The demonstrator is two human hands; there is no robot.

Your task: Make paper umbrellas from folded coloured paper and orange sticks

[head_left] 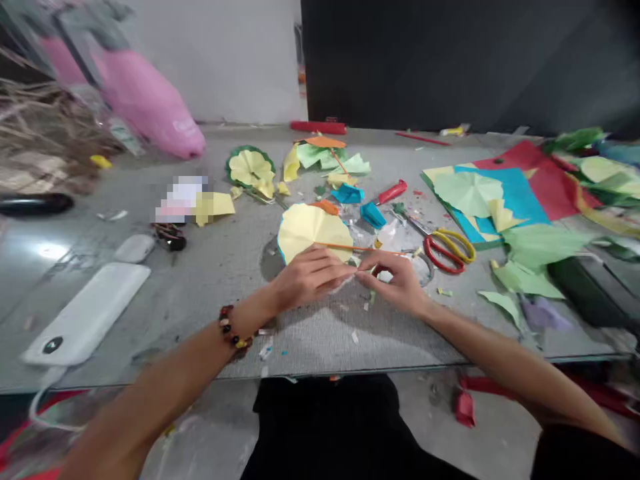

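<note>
Head view. A pleated yellow paper disc (314,230) lies at centre on a grey worktable (215,300), with a thin orange stick (345,247) running rightward from its middle to above the hands. The left hand (310,277), a beaded bracelet (233,328) at its wrist, is curled, its fingers against the disc's lower edge, apparently steadying it. The right hand (395,283) is half closed, its thumb and forefinger brought toward the left fingertips beneath the stick. Neither hand is fully clenched or released, and whether either grasps the stick cannot be told. Such close placement suggests fine control of a light, thin piece. Upper centre: a green-and-yellow paper flower (250,168) and folded blue paper (347,193). Right of the hands, red-and-yellow-handled scissors (445,250) lie within easy reach, handles nearest the person. Far right: overlapping sheets of coloured paper (515,193). Lower left: a white smartphone (85,313) lies lens up.
</note>
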